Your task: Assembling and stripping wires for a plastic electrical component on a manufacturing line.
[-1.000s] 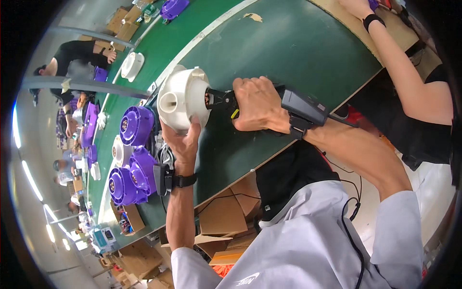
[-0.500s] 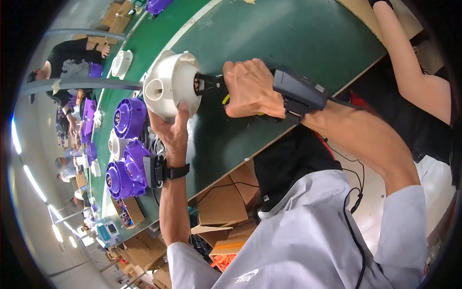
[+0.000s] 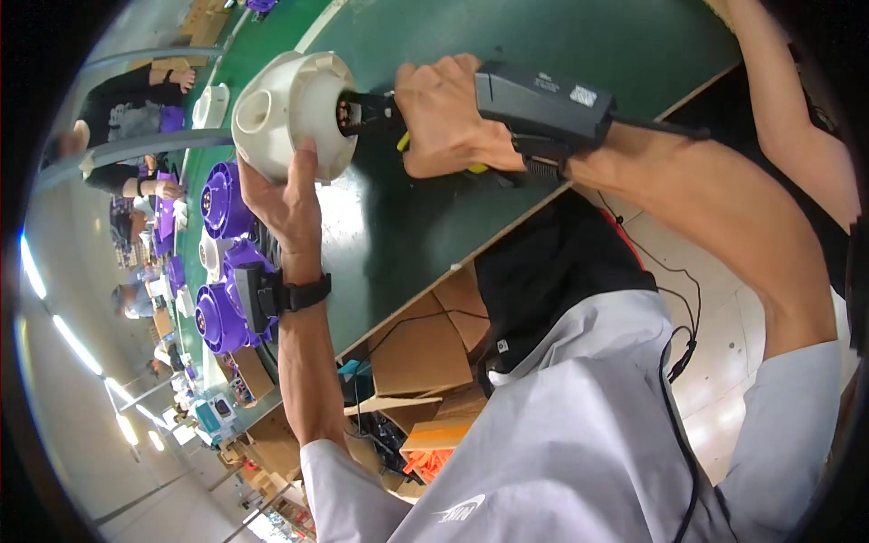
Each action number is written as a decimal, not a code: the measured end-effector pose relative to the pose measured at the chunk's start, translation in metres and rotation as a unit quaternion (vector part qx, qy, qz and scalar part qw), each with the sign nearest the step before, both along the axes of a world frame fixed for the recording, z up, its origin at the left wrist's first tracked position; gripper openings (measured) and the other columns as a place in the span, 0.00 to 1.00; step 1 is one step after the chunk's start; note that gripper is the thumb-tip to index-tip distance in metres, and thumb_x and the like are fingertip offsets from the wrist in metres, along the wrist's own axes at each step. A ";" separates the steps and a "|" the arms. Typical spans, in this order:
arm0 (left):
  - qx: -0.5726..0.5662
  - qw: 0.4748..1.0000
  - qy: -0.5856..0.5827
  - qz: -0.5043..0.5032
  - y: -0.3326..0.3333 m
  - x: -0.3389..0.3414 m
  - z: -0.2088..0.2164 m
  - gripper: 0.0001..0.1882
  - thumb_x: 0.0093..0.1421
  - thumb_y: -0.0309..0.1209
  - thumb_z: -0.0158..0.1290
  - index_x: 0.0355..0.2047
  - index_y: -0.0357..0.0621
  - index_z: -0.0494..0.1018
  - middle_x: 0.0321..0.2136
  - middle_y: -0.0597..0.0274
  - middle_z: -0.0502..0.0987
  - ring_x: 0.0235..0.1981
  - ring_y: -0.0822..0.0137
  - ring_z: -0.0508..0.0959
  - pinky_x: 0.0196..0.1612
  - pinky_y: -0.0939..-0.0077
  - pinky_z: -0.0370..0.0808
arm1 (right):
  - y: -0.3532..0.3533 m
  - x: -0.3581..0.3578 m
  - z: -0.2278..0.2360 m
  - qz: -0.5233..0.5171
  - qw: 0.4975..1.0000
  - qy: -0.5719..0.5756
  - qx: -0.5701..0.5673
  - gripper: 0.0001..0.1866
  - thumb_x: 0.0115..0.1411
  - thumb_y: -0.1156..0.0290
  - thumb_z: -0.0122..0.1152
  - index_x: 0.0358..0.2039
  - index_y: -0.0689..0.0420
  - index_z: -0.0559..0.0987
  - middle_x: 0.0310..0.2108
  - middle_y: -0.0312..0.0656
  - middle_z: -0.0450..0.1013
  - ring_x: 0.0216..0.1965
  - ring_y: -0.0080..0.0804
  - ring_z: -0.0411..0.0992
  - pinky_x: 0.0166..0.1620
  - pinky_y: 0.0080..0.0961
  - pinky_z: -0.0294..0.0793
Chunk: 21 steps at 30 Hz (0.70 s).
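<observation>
My left hand (image 3: 288, 204) grips a round white plastic housing (image 3: 276, 113) from below, its thumb up along the near side. The housing is tilted, with a round tube opening on its left and a dark centre with coppery parts facing right. In a closed fist, my right hand (image 3: 448, 113) holds a black-and-yellow hand tool (image 3: 373, 112). The tool's black front end reaches to the housing's centre; whether it touches the parts inside I cannot tell. Its exact kind is mostly hidden by my fingers. Both wrists wear strapped black devices.
Left of my left forearm, several purple housings (image 3: 224, 201) and a white one stand on the green table (image 3: 507, 41). A grey curved bar (image 3: 136, 154) crosses behind the housing. Cardboard boxes (image 3: 421, 362) sit below the table's edge. Another person's arm (image 3: 792, 118) is at the right; co-workers are at the far left.
Both hands, with the housing and the tool, sit higher and further left in the picture. The view has shifted too. Each hand keeps its hold.
</observation>
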<state>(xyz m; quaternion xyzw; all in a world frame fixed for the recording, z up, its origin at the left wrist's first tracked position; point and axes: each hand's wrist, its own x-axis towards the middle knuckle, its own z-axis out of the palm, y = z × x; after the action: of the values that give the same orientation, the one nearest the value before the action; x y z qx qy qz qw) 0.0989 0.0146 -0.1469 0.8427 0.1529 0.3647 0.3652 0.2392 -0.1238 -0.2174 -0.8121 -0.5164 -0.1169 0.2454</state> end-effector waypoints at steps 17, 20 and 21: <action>-0.045 0.993 0.106 0.005 0.004 0.015 0.025 0.25 0.61 0.36 0.58 0.55 0.33 0.70 0.46 0.57 0.77 0.44 0.69 0.76 0.49 0.73 0.73 | 0.031 -0.010 -0.011 -0.116 0.992 0.029 -0.037 0.12 0.48 0.70 0.61 0.33 0.62 0.77 0.31 0.38 0.75 0.31 0.30 0.72 0.44 0.27 0.70; -0.044 0.995 0.088 0.011 0.007 0.016 0.028 0.23 0.58 0.34 0.60 0.51 0.34 0.73 0.40 0.57 0.79 0.38 0.70 0.77 0.42 0.77 0.74 | 0.040 -0.010 -0.018 -0.112 0.993 0.031 -0.007 0.13 0.43 0.71 0.61 0.31 0.64 0.77 0.29 0.41 0.73 0.32 0.35 0.72 0.46 0.34 0.70; -0.044 0.995 0.090 0.010 0.006 0.017 0.028 0.23 0.58 0.34 0.60 0.51 0.34 0.73 0.40 0.57 0.79 0.38 0.70 0.77 0.42 0.77 0.74 | 0.043 -0.011 -0.022 -0.119 0.992 0.037 0.017 0.14 0.42 0.71 0.61 0.30 0.64 0.77 0.28 0.42 0.73 0.32 0.37 0.73 0.46 0.37 0.71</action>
<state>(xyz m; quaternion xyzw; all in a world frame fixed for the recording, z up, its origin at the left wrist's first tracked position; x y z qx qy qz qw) 0.1159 0.0210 -0.1186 0.8536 0.2099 0.2841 0.3829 0.2284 -0.0811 -0.2393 -0.8669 -0.4049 -0.1239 0.2629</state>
